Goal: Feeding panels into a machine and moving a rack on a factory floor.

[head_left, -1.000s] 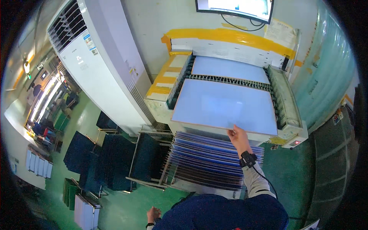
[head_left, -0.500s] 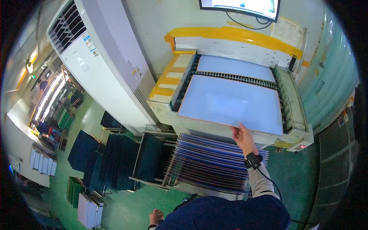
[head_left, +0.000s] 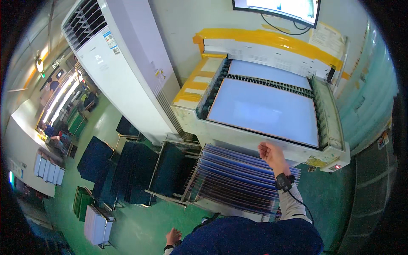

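A pale blue-white rectangular panel (head_left: 263,111) with a thin orange edge lies flat on the roller bed of a cream-coloured machine (head_left: 238,138). Behind it, past a strip of rollers (head_left: 272,85), rests a second such panel (head_left: 272,73). My right hand (head_left: 272,156) hovers just off the machine's front edge, clear of the panel, its fingers loosely bent with nothing in them. Below that hand stands a rack of several upright blue panels (head_left: 238,178). Low at my left side, my left hand (head_left: 173,236) has its fingers apart and holds nothing.
A tall white air conditioner (head_left: 123,72) stands left of the machine. Racks of dark panels (head_left: 131,170) and a rack of white sheets (head_left: 97,225) are on the green floor. A screen (head_left: 280,8) hangs above. Translucent sheeting (head_left: 365,85) covers the right side.
My right hand has come away from the front panel's near edge. That panel has moved slightly farther onto the rollers. The view has shifted a little.
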A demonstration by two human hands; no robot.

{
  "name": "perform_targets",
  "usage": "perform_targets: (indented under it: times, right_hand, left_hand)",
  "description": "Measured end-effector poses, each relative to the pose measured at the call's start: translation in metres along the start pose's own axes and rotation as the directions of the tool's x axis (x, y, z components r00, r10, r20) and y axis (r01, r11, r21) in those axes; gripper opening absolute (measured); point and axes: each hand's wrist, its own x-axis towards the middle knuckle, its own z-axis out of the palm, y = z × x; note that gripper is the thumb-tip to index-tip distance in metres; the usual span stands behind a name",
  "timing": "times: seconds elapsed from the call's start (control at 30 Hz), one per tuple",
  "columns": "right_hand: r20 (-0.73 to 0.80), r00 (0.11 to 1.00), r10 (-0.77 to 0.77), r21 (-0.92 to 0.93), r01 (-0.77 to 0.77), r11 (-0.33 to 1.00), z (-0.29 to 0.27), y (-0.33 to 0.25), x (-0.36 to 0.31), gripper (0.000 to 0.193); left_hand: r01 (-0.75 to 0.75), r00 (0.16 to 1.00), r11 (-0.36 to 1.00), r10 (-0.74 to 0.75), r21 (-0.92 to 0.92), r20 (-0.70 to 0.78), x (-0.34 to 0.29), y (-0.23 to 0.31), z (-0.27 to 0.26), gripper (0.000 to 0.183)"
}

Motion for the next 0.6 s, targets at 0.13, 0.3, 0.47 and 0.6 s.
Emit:
perform_targets:
  times: [0.13, 0.3, 0.47, 0.6]
  right_hand:
    - [0.106, 0.989, 0.099, -0.287, -0.065, 0.956, 0.026, 0.032, -0.023, 0.023]
    - [0.139, 0.938, 0.317, -0.555, -0.191, 0.81, 0.041, 0.089, -0.059, 0.025]
    - [0.221, 0.892, 0.394, -0.863, -0.009, 0.506, 0.057, 0.153, -0.079, 0.024]
    - [0.315, 0.931, 0.183, -0.94, 0.28, 0.195, 0.023, 0.196, -0.091, 0.027]
  left_hand:
    - [-0.044, 0.999, 0.998, 0.045, 0.044, -0.029, 0.004, -0.011, -0.01, 0.037]
    - [0.042, 0.998, 0.999, -0.041, -0.033, 0.04, 0.03, -0.021, -0.021, 0.033]
    - [-0.514, 0.854, 0.599, 0.424, 0.614, 0.301, 0.082, -0.076, -0.105, 0.028]
    - [-0.016, 0.998, 0.999, 0.019, -0.048, 0.063, 0.03, -0.028, -0.043, 0.024]
